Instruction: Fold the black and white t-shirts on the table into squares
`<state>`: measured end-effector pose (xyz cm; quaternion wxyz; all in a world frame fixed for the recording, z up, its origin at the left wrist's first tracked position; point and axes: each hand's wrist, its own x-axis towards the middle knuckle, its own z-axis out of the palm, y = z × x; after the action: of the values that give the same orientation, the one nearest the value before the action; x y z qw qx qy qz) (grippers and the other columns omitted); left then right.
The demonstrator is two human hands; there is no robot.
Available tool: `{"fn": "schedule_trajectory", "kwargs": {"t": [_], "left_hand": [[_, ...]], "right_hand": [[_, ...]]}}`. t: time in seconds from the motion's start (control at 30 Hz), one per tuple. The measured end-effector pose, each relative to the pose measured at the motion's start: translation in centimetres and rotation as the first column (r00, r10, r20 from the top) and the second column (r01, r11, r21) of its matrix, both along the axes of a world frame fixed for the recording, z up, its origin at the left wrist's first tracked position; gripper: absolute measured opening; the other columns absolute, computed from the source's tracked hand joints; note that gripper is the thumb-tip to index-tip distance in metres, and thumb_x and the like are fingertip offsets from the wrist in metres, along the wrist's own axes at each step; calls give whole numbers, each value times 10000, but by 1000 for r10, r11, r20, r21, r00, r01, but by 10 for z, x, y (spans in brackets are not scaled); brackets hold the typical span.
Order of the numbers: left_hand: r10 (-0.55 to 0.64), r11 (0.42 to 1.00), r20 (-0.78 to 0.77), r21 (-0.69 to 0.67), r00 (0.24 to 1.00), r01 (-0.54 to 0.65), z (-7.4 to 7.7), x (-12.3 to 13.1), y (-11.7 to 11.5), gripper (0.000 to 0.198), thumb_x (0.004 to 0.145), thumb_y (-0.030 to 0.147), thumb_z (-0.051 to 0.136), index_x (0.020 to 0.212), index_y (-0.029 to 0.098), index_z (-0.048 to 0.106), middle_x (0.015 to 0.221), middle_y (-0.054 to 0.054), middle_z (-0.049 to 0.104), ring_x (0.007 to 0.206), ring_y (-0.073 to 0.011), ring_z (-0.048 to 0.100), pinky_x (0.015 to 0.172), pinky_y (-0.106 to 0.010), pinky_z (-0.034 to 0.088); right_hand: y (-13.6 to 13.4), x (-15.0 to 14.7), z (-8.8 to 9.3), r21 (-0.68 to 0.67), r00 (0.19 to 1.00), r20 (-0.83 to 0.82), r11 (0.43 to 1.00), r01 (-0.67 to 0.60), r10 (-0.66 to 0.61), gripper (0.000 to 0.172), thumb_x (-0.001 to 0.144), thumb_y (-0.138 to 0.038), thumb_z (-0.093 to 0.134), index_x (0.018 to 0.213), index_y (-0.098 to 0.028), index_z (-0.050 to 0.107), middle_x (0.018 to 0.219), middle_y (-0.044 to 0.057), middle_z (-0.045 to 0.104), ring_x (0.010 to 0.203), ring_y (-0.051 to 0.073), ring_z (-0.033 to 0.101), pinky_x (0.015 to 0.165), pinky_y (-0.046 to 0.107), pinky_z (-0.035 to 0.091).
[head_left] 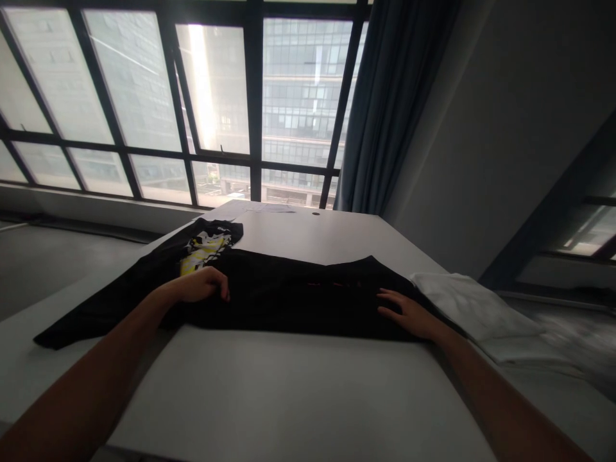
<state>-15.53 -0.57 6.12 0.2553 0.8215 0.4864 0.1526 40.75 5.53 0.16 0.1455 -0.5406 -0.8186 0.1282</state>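
A black long-sleeved top point(298, 295) lies spread across the white table in front of me, with one sleeve stretching to the lower left. White and yellow print shows on its left part, and small red marks run along the middle. My left hand point(205, 285) rests on the top beside the print, fingers curled down and closed on the cloth; its thumb is hidden. Over at the right end, my right hand point(404, 313) lies open on the fabric with its fingers apart.
White folded cloth point(481, 314) lies on the right side of the table point(298, 391), close to my right forearm. Papers point(269, 208) sit at the far edge near a dark round spot point(316, 213). Behind stand large windows and a blue curtain point(385, 109).
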Motion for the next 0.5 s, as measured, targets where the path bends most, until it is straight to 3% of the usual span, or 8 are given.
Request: {"fn": "schedule_trajectory", "kwargs": {"t": [0.1,0.23,0.3,0.4,0.5], "left_hand": [[189,975,-94,137,977,-176,-7,7,-1,285,791,287,483,955,221,706,979,-23,748,945,-224,677,901,-334,508],[168,979,-194,152,967,-140,-22,4,2,517,720,446,643,1193,236,657,1269,-61,646,1165,-274,593,1029,-356,440],[145,986,-240,115,960,-121,-25,-1,8,539,678,435,684,1182,247,668,1287,-58,633,1173,-280,585,1028,-347,436],[177,984,-303,76,936,-161,-19,-4,27,374,755,459,617,1058,263,715,1112,-38,715,1017,-261,653,919,-330,483],[269,959,-343,178,900,-219,-7,4,61,321,852,432,505,994,254,731,1005,-49,744,946,-255,667,872,-336,483]], "right_hand": [[-3,-2,1,0,1000,7,1000,4,-4,629,847,-607,512,1307,-188,605,1510,117,437,1390,304,403,1172,453,306],[-5,-3,3,19,1000,18,1000,18,-19,608,852,-585,520,1299,-184,611,1503,120,447,1379,304,418,1165,450,313],[0,-5,8,24,999,46,1000,18,-19,550,844,-547,550,1252,-190,646,1464,118,498,1339,309,468,1143,439,349],[23,-14,25,22,991,133,999,27,-29,406,855,-443,560,1149,-202,702,1289,108,646,1194,291,596,1057,394,443],[58,-31,42,93,973,209,993,77,-95,350,856,-328,555,1159,-225,697,1234,88,678,1134,275,625,1005,383,475]]}}
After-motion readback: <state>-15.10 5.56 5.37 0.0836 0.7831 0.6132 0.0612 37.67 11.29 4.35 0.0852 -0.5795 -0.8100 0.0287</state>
